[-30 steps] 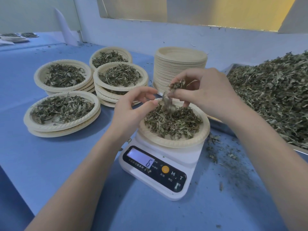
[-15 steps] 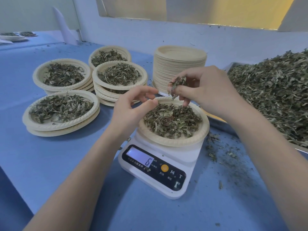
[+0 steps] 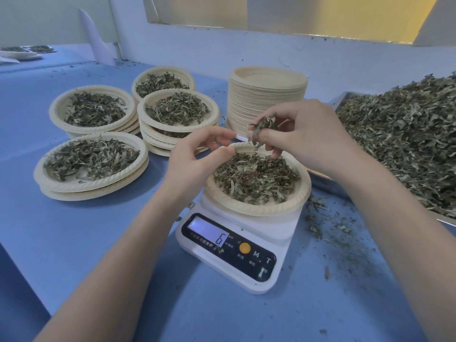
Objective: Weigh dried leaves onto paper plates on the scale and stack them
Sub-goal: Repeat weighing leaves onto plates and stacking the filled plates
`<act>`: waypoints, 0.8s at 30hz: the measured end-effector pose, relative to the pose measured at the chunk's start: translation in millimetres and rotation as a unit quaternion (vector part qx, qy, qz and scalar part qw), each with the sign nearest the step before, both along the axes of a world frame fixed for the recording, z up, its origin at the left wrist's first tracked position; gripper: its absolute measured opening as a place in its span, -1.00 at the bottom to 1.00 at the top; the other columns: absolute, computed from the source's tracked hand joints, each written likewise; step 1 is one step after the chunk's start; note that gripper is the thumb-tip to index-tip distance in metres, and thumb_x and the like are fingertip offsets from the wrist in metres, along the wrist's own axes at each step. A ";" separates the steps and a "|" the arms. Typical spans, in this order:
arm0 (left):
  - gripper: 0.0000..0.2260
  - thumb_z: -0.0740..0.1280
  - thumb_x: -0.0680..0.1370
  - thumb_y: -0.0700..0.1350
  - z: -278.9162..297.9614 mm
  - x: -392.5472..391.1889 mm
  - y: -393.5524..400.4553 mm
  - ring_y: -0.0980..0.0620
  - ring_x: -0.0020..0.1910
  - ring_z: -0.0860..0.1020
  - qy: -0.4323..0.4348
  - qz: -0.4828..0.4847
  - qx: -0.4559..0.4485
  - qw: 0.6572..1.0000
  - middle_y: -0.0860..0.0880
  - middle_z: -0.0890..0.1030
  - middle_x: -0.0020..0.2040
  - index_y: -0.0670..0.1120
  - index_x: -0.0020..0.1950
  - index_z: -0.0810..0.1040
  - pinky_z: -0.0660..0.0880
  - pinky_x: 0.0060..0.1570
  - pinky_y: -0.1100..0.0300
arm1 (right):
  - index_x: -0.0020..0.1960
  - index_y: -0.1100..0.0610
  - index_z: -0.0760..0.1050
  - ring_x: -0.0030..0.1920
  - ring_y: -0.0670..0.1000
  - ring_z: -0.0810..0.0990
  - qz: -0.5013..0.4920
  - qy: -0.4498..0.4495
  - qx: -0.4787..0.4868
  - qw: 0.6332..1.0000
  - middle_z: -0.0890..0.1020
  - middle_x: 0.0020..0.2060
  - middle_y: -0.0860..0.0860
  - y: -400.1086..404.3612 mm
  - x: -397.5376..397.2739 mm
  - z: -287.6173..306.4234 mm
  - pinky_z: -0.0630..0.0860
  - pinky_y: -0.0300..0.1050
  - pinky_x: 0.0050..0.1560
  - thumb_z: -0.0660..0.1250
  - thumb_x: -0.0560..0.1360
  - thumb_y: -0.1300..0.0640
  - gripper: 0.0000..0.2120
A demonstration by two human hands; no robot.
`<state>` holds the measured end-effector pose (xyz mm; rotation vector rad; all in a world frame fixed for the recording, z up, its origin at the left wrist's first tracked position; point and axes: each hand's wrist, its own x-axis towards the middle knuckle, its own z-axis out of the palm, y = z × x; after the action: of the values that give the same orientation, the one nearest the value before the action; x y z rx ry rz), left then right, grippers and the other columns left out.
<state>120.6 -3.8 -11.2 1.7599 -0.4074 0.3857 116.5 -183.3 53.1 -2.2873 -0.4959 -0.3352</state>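
Observation:
A white digital scale [image 3: 229, 250] stands in the middle of the blue table, its display reading 6. On it sits a paper plate [image 3: 261, 208] filled with dried leaves [image 3: 254, 178]. My right hand [image 3: 303, 137] hovers over the plate's far rim and pinches a small tuft of leaves [image 3: 261, 127] in curled fingers. My left hand [image 3: 197, 159] hangs at the plate's left rim, fingers loosely curled with the thumb near the leaves; I see nothing held in it. A tall stack of empty plates [image 3: 266, 99] stands behind the scale.
Several stacks of leaf-filled plates [image 3: 91, 164] [image 3: 177, 112] [image 3: 93, 109] [image 3: 162, 81] sit to the left. A metal tray [image 3: 343, 99] heaped with loose dried leaves [image 3: 404, 141] fills the right. Crumbs litter the table [image 3: 328, 230] right of the scale. A wall runs behind.
The clump of leaves that hung from my right hand a second ago has dropped onto the plate; a smaller tuft stays pinched. Both hands have barely moved. The scale still reads 6.

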 end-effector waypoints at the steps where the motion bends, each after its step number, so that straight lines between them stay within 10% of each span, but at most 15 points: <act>1: -0.81 0.36 0.38 -0.05 0.2 0.0 0.1 0.17 -0.09 0.51 0.000 0.000 0.000 1.000 0.19 0.58 -0.17 0.05 -0.02 0.63 0.35 -0.03 0.32 | -0.12 0.00 0.64 -0.48 -0.18 0.59 0.001 0.000 0.001 1.000 0.64 -0.39 -0.16 0.1 -0.1 0.0 0.47 -0.36 -0.18 0.44 0.40 0.08 -0.93; 24: -0.80 0.35 0.39 -0.06 1.6 -1.3 0.3 0.15 -0.10 0.51 0.011 -0.010 -0.009 1.000 0.16 0.57 -0.16 0.02 -0.01 0.63 0.38 -0.01 0.26 | -0.07 -0.01 0.63 -0.44 -0.22 0.60 -0.014 -0.048 0.046 0.998 0.58 -0.49 -0.27 -0.2 0.2 0.0 0.45 -0.44 -0.32 0.42 0.45 0.10 -0.93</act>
<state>119.3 -3.5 -9.6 1.7393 -0.4041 0.3549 116.6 -183.5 53.1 -2.1976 -0.4884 -0.4742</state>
